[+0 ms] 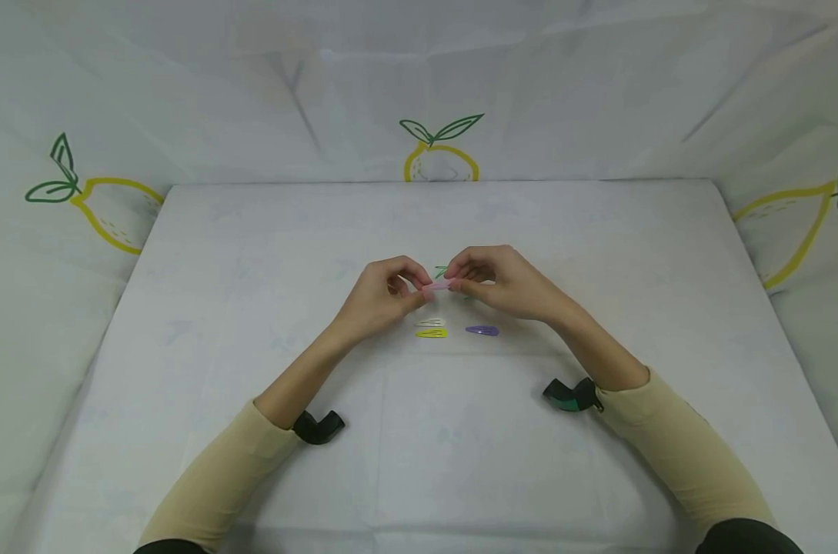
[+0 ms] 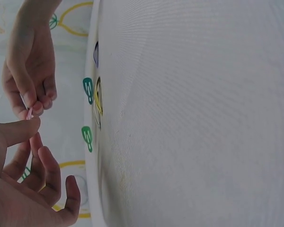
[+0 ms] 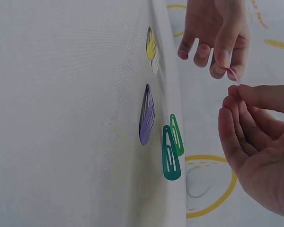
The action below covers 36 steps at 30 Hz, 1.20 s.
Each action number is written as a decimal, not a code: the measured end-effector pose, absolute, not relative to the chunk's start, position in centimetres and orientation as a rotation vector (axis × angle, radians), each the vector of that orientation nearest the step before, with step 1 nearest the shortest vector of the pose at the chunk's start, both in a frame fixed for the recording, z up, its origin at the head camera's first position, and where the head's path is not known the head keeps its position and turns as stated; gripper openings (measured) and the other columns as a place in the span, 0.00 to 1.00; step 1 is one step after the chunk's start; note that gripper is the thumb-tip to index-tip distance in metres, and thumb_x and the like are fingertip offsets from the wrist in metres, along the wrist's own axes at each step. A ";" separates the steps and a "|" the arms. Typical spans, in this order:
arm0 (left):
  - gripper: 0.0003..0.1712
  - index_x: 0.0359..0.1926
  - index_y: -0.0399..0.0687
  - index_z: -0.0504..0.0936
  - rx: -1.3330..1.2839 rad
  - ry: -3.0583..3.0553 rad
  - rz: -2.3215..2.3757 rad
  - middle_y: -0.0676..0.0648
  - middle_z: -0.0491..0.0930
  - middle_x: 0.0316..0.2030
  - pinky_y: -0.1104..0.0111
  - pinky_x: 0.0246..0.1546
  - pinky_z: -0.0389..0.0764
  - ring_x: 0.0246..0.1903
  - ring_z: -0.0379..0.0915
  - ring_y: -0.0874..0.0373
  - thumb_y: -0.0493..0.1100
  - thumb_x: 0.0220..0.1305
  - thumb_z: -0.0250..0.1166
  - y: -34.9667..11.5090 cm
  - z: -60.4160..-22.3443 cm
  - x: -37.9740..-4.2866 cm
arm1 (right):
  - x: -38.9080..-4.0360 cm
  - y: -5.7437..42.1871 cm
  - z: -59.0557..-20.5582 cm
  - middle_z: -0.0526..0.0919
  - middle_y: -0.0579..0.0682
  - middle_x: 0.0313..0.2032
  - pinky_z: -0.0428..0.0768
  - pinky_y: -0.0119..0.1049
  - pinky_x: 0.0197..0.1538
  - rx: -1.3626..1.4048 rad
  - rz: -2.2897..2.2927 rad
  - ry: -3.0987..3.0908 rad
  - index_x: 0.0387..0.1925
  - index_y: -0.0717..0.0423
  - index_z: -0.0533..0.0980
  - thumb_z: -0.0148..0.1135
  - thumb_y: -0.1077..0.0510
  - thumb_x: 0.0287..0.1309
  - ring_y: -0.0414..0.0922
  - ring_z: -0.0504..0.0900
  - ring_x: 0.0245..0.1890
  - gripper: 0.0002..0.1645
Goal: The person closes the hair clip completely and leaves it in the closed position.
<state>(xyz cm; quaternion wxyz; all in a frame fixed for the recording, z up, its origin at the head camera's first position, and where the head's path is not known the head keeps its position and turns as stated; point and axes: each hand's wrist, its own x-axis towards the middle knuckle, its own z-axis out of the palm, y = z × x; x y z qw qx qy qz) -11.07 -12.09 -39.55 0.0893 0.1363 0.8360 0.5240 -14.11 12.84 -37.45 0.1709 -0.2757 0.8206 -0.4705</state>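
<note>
A pink snap hair clip [image 1: 439,285] is stretched between both hands above the table. My left hand [image 1: 384,292] pinches its left end between thumb and fingertips. The other end sits in the pinch of my right hand [image 1: 505,285]. In the right wrist view the pink clip [image 3: 234,74] looks thin and slightly bent, its ends covered by fingertips. On the table just below lie a yellow hair clip [image 1: 431,334], a white hair clip [image 1: 430,323] and a purple hair clip [image 1: 482,331]. A dark green clip [image 3: 171,153] and a lighter green clip [image 3: 176,135] lie farther back, largely hidden by the hands in the head view.
A white cloth covers the table [image 1: 460,462], with a crease near its front. White curtains [image 1: 564,92] printed with yellow lemons stand behind and at both sides. Black wrist camera mounts [image 1: 318,427] stick out under the sleeves, close over the tabletop.
</note>
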 end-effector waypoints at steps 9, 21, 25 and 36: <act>0.05 0.44 0.48 0.88 0.413 2.496 1.574 0.48 0.87 0.37 0.72 0.31 0.71 0.28 0.73 0.56 0.38 0.68 0.74 -12.3 -39.4 -11.0 | -14.0 12.7 -37.4 0.90 0.53 0.42 0.83 0.29 0.52 -0.760 -1.316 2.373 0.48 0.59 0.86 0.73 0.63 0.69 0.47 0.86 0.44 0.09; 0.06 0.45 0.46 0.88 0.393 2.490 1.564 0.47 0.86 0.37 0.72 0.29 0.70 0.27 0.71 0.56 0.39 0.69 0.73 -12.6 -39.5 -11.0 | -13.8 12.5 -37.3 0.91 0.52 0.44 0.84 0.33 0.55 -0.773 -1.282 2.401 0.49 0.61 0.86 0.73 0.63 0.68 0.46 0.87 0.44 0.10; 0.06 0.45 0.47 0.89 0.390 2.521 1.505 0.48 0.87 0.37 0.70 0.32 0.73 0.29 0.74 0.56 0.41 0.69 0.73 -12.8 -39.6 -11.1 | -13.8 12.4 -37.7 0.91 0.52 0.44 0.84 0.34 0.55 -0.784 -1.255 2.409 0.49 0.61 0.86 0.72 0.63 0.68 0.46 0.87 0.44 0.10; 0.06 0.46 0.49 0.90 0.417 2.593 1.385 0.48 0.89 0.39 0.67 0.38 0.77 0.34 0.80 0.55 0.40 0.69 0.73 -13.0 -39.9 -11.1 | -13.7 12.2 -38.3 0.91 0.55 0.43 0.85 0.40 0.54 -0.801 -1.228 2.433 0.49 0.62 0.86 0.71 0.65 0.68 0.46 0.87 0.43 0.10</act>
